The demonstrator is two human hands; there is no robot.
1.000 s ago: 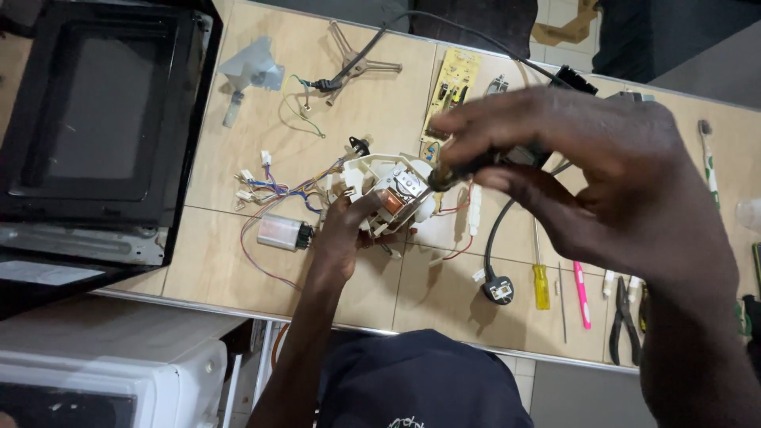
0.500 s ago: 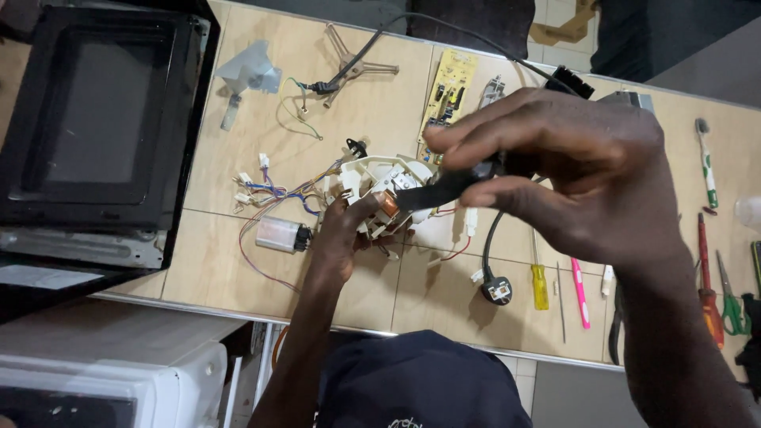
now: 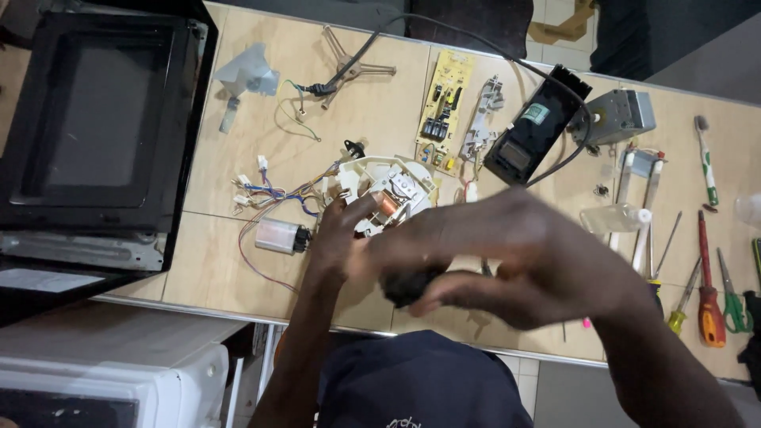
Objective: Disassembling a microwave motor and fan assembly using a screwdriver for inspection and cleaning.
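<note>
The right hand (image 3: 507, 261) has dropped from over the circuit board (image 3: 444, 107) toward the bench edge, so the black box (image 3: 533, 131) and grey motor (image 3: 622, 115) now show. Its fingers pinch a dark, blurred tool (image 3: 408, 285), tip hidden. The left hand (image 3: 341, 234) rests fingers on the white motor assembly (image 3: 388, 190), mid-bench beside the wire loom (image 3: 273, 190); whether it grips, I cannot tell. Best to steady that assembly before bringing the tool back. The open oven (image 3: 95, 119) looks empty.
</note>
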